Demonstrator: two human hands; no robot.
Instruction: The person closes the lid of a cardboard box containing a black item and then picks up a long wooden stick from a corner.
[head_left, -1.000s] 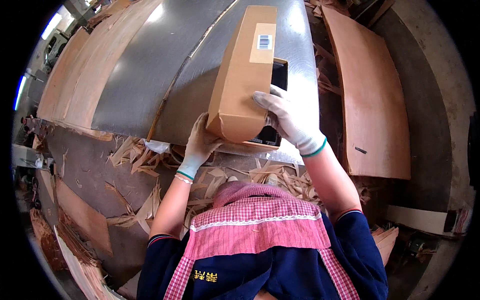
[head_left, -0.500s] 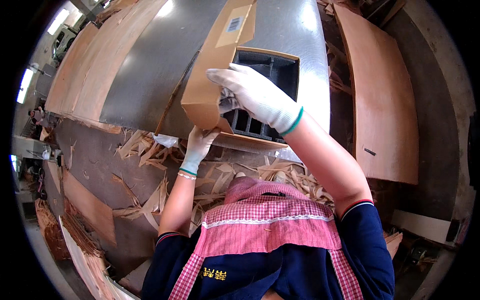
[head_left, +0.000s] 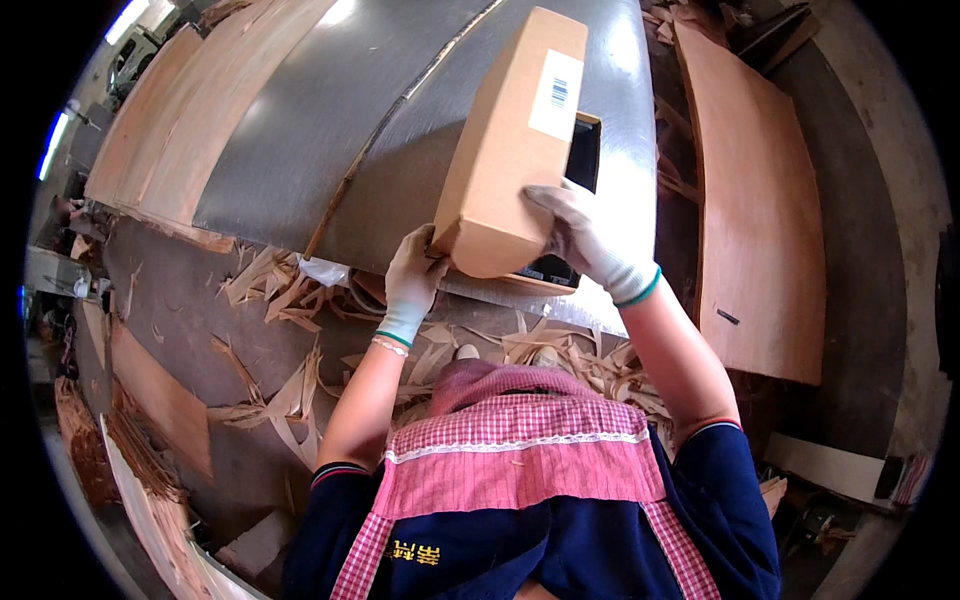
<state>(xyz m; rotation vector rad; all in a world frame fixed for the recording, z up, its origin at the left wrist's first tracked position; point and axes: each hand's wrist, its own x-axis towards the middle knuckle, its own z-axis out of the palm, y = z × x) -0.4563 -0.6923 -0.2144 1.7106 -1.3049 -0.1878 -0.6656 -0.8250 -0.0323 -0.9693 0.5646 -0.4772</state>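
- a brown cardboard box [head_left: 515,165] sits by the near edge of the metal table [head_left: 290,185], its raised lid [head_left: 500,135] hiding most of the dark inside.
- the gloved right hand [head_left: 590,235] has its fingers pinching the lid's right edge.
- the gloved left hand [head_left: 412,275] is at the box's near left corner; i can't tell whether its fingers pinch.
- a thin stick [head_left: 365,155] crosses the table left of the box.
- wood sheets [head_left: 760,220] flank it; wood strips [head_left: 605,365] litter the floor.
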